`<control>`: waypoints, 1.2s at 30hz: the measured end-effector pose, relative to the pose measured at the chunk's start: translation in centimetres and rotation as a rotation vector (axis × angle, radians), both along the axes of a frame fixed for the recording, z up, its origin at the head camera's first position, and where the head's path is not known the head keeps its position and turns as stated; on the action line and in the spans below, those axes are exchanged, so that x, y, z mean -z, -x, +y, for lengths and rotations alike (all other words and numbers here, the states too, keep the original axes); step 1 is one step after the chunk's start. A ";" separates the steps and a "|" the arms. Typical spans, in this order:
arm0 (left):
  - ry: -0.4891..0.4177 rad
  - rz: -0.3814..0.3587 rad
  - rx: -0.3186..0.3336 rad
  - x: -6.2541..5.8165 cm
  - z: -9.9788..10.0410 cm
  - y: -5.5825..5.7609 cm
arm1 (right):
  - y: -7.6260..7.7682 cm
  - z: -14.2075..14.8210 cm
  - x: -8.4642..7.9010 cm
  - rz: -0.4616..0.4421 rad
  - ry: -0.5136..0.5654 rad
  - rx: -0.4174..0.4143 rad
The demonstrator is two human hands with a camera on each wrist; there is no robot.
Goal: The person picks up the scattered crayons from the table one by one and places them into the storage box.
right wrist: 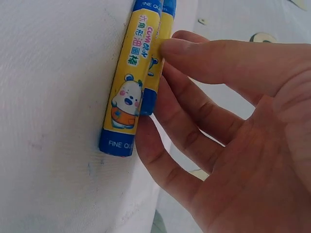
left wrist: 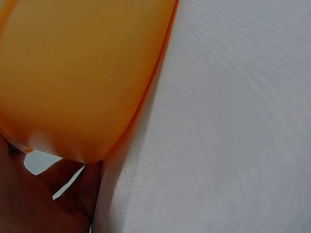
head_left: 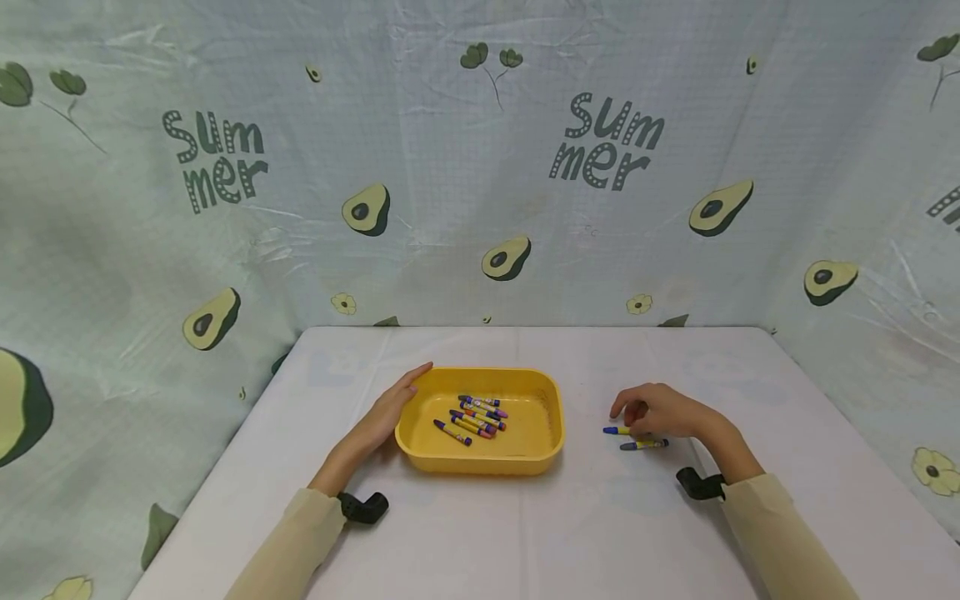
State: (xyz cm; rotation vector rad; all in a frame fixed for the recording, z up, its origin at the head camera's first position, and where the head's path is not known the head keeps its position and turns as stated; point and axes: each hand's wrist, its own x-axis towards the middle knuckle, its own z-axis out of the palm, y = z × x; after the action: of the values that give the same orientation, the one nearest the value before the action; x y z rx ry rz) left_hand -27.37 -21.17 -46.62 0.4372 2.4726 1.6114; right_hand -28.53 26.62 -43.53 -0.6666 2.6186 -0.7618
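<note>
A yellow plastic tray [head_left: 480, 465] sits on the white table, with several yellow-and-purple oil pastel crayons [head_left: 478, 422] lying in its left and middle part. My left hand [head_left: 387, 414] rests against the tray's left side, fingers extended along the outer wall; in the left wrist view the fingers touch that wall low down. To the right of the tray, my right hand [head_left: 663, 410] pinches a blue-tipped crayon [right wrist: 151, 92] between thumb and fingers, close over the table. A second crayon [right wrist: 127, 82], with a dark grey tip in the head view, lies just beside it, nearer my body.
The white tablecloth [head_left: 480, 542] covers the table, whose far edge meets a hanging sheet [head_left: 442, 275] printed with avocados and lettering. A black wrist camera [head_left: 365, 508] sits below the left hand, another black camera [head_left: 697, 484] below the right.
</note>
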 end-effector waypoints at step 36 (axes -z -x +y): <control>0.003 0.015 0.003 0.2 0.2 0.3 | -0.1 -0.1 -0.1 0.037 -0.029 -0.058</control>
State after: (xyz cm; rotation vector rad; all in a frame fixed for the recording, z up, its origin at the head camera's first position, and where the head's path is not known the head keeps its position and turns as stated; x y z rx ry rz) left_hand -27.72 -21.01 -46.78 0.4534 2.4839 1.6092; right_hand -28.42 26.55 -43.42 -0.7513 2.6257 -0.6990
